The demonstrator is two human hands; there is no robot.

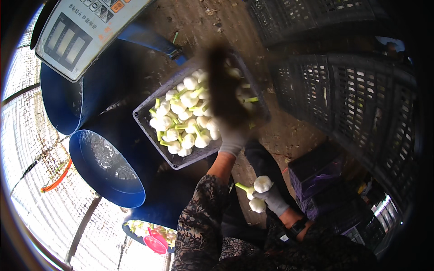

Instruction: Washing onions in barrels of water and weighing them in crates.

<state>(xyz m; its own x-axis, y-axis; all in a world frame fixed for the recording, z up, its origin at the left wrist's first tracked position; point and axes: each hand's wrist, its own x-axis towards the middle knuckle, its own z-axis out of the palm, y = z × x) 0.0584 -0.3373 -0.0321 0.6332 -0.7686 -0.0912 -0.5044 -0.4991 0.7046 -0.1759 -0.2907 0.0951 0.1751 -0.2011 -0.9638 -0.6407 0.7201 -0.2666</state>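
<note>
A crate (143, 131) of white garlic bulbs (186, 97) with short green stems lies in the middle. My left hand (233, 137), in a pale glove, reaches over the crate's near right side. A dark blurred patch covers its fingers, so I cannot see whether they grip anything. Lower down at the right, my gloved right hand (271, 200) is closed on a small cluster of garlic bulbs (263, 184); three bulbs show, one with a green stem pointing left. The right hand is held in front of my dark trouser leg.
A scale (72, 38) with display and keys stands at the upper left. Beneath and beside it are blue tubs (106, 169), one holding water. Another container at the bottom holds garlic and a pink scoop (155, 242). Stacked dark crates (357, 92) line the right over a brown floor.
</note>
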